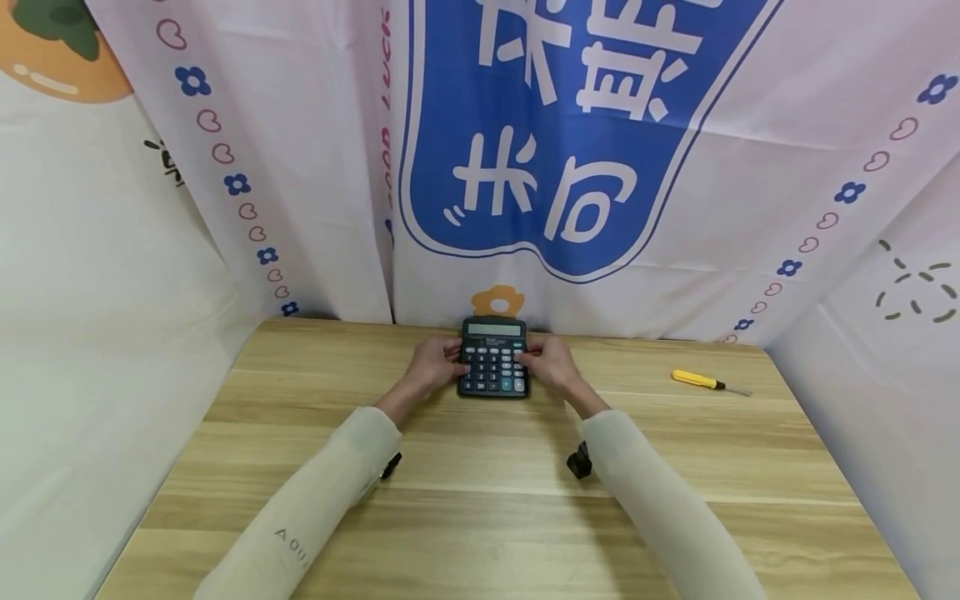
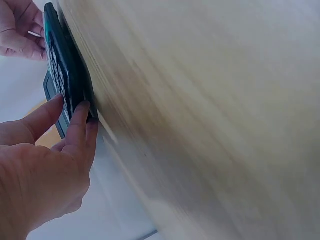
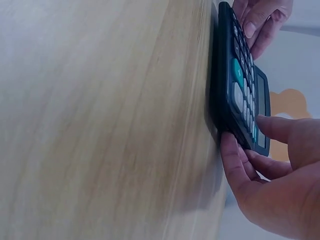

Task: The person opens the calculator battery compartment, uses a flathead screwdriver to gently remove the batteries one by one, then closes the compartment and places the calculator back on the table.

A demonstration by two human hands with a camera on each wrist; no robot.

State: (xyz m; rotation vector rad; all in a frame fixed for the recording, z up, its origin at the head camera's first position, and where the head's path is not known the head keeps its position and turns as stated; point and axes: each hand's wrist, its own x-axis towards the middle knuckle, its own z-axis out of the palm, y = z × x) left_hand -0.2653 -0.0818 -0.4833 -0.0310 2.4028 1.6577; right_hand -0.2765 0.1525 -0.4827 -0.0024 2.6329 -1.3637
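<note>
A black desk calculator (image 1: 493,358) with a tilted display lies face up by the back edge of the wooden table, its display toward the back curtain. My left hand (image 1: 433,364) grips its left side, thumb on the keys' edge and fingers along the side. On the opposite side my right hand (image 1: 551,362) pinches it the same way, thumb over the top. Seen from the right wrist, the fingertips (image 3: 229,142) reach under the calculator's lower edge (image 3: 225,95). From the left wrist, the fingers (image 2: 80,117) press against its side.
A yellow-handled screwdriver (image 1: 697,380) lies on the table's right part. White printed curtains (image 1: 330,208) rise directly behind the table (image 1: 480,517) and along both sides. Black wrist camera parts (image 1: 579,461) show beside the sleeves.
</note>
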